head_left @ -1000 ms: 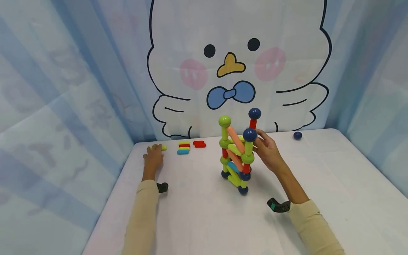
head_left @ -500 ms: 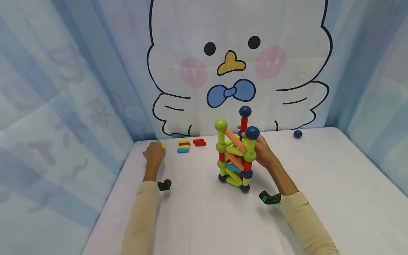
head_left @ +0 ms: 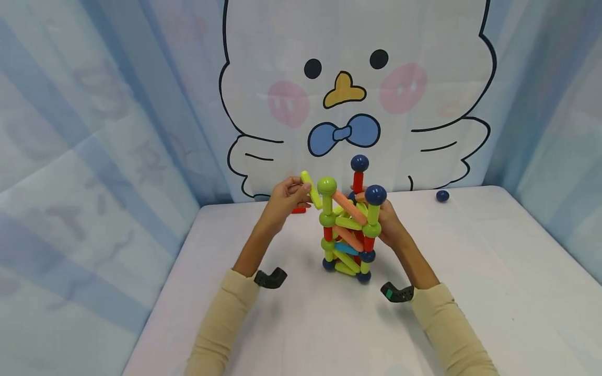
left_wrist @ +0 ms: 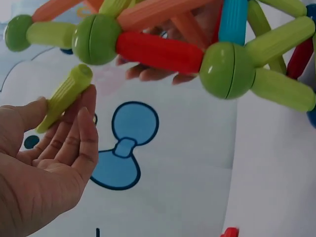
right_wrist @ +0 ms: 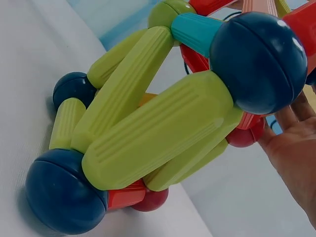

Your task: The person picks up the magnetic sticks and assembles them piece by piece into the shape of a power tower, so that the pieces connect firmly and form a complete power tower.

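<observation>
Between thumb and fingers my left hand pinches a yellow-green magnetic rod. The rod leans just left of the tower's top green ball; the left wrist view shows a gap between the rod and the tower. Upright on the table, the magnetic tower joins green, red, blue and orange rods with green and navy balls. From behind its right side, my right hand holds the upper part; a fingertip shows beside the rear red rod. Rods and balls hide most of those fingers.
Behind my left hand a red rod lies partly covered on the white table. A loose navy ball sits at the back right. A printed curtain hangs along the table's back edge.
My left hand has picked up the yellow-green rod from the table's back left and carried it right, up to the tower. The tower has turned slightly; my right hand has moved farther around behind it.
</observation>
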`<state>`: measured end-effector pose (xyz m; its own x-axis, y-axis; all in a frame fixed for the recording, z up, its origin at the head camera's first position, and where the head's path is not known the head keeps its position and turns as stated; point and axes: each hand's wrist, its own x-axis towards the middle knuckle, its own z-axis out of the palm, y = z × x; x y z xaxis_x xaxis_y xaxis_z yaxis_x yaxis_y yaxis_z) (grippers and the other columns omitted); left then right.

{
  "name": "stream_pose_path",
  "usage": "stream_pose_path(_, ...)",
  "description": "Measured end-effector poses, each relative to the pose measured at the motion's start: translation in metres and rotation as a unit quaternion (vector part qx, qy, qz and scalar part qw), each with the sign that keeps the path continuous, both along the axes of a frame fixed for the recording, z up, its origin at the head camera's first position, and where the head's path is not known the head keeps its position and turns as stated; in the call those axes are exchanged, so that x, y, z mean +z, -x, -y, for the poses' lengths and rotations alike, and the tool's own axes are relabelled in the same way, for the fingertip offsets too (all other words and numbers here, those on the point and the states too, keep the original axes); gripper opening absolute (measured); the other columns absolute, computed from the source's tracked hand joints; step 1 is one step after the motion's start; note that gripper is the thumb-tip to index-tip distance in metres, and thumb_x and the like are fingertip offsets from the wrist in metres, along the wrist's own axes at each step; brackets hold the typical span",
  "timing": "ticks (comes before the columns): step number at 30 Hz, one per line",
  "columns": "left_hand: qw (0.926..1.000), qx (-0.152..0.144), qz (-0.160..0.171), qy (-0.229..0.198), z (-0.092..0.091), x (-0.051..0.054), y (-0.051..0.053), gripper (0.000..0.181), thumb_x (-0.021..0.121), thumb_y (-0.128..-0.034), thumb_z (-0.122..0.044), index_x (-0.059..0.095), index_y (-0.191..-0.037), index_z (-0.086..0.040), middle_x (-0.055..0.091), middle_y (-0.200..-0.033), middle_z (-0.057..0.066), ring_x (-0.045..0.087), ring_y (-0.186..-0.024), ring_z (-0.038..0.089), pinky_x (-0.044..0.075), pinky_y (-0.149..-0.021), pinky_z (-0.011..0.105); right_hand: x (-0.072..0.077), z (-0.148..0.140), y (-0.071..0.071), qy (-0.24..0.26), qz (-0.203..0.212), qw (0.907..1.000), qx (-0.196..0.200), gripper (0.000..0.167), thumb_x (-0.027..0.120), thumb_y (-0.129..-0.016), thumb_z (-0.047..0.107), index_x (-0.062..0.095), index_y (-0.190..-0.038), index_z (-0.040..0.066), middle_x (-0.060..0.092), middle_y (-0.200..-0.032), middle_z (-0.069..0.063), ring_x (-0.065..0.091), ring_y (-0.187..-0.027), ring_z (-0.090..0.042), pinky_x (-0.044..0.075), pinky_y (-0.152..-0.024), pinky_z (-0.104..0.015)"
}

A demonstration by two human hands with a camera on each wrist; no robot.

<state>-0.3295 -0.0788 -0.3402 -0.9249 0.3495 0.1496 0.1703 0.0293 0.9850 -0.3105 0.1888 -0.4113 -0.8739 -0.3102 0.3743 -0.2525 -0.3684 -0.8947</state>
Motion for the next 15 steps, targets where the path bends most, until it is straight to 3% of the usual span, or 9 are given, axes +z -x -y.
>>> stream_pose_path(4,0.9993,-0.033,-0.012,-0.013,-0.012,-0.001,-0.008,0.033,0.054,-0.1009,-0.019,0.05,-0.128,-0.001,0.065,-0.12,0.023,0.07,-0.084,0.012,0.056,-0.089,0.041,0.001,0.002,-0.004,0.008,0.011,0.9998,-0.017,0.025,0.043,-0.104,0.01,0.058,-0.123,0.014,0.063,-0.121,-0.001,0.064,-0.102,-0.011,0.054,-0.09,-0.023)
stream_pose_path(7,0.9983,-0.049,-0.03,-0.002,-0.018,0.001,-0.008,0.036,0.053,-0.1014,-0.019,0.051,-0.133,-0.002,0.064,-0.12,0.024,0.068,-0.084,0.011,0.057,-0.081,0.03,0.007,0.006,-0.006,0.026,0.018,0.9993,-0.021,0.023,0.045,-0.103,0.011,0.058,-0.123,0.013,0.065,-0.121,-0.003,0.065,-0.105,-0.012,0.054,-0.091,-0.024)
stream_pose_path(10,0.9972,-0.059,-0.042,0.016,-0.023,0.002,-0.006,0.036,0.052,-0.1015,-0.019,0.053,-0.134,-0.004,0.064,-0.117,0.02,0.066,-0.085,0.012,0.056,-0.078,0.027,0.013,0.009,-0.007,0.034,0.026,0.9985,-0.034,0.023,0.047,-0.103,0.011,0.057,-0.123,0.013,0.068,-0.118,-0.002,0.066,-0.105,-0.012,0.054,-0.091,-0.025)
stream_pose_path(15,0.9977,-0.056,-0.022,0.031,-0.032,-0.001,-0.006,0.033,0.052,-0.1021,-0.019,0.06,-0.128,-0.001,0.064,-0.106,0.011,0.061,-0.087,0.015,0.053,-0.08,0.027,0.016,0.013,-0.005,0.042,0.056,0.9962,-0.051,0.021,0.047,-0.103,0.013,0.055,-0.122,0.013,0.068,-0.113,0.0,0.066,-0.102,-0.012,0.054,-0.09,-0.024)
